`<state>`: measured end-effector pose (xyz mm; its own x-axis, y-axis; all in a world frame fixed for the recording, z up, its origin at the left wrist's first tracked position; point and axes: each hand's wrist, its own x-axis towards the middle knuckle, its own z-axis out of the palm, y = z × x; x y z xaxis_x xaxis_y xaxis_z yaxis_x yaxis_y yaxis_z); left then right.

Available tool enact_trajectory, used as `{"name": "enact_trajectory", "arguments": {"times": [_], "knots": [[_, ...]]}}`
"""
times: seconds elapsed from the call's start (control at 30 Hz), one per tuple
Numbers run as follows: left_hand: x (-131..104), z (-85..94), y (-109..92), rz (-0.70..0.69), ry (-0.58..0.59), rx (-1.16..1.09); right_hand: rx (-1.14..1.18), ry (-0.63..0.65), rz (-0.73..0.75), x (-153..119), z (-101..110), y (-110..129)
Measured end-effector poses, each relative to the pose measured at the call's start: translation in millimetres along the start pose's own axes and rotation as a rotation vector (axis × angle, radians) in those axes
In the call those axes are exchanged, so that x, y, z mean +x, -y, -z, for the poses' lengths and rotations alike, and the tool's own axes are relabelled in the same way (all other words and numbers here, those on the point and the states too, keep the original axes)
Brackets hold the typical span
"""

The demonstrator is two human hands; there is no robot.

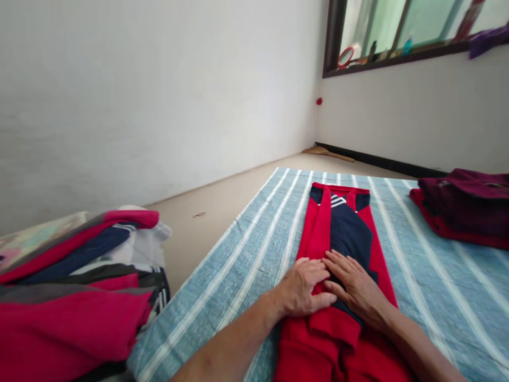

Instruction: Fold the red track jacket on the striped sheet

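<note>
A red and navy jacket [318, 228] with white stripes lies lengthwise on the blue striped cloth [254, 254], its sides folded inward. A navy panel runs down its middle, and the near part is bunched in red folds. My left hand [306, 286] rests on the red fabric, palm down, with the fingers extended and the thumb apart. Just beside it, my right hand [356, 286] lies flat across the navy panel, fingers stretched out. The fingertips of both hands nearly meet. Neither hand is gripping the cloth.
A heap of clothes [79, 318] rises at the left. Folded maroon and red garments [469, 207] sit on the cloth at the right. Behind, a broom [330, 154] lies on the floor by the wall. A round mirror [345, 57] and bottles stand on the window sill.
</note>
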<state>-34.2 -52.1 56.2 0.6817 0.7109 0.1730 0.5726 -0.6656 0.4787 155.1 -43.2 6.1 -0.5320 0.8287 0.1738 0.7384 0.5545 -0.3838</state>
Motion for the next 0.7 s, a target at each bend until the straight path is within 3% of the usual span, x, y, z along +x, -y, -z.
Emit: {"name": "enact_trajectory", "arguments": {"times": [0.27,0.7], "knots": [[0.2,-8.5,1.9,-0.044,-0.019,0.065,-0.074,-0.045,0.051,-7.4,-12.0,-13.4],[1.2,-13.6,2.5,-0.063,-0.022,0.119,-0.102,-0.043,0.067,-10.0,-11.8,-18.6]]}}
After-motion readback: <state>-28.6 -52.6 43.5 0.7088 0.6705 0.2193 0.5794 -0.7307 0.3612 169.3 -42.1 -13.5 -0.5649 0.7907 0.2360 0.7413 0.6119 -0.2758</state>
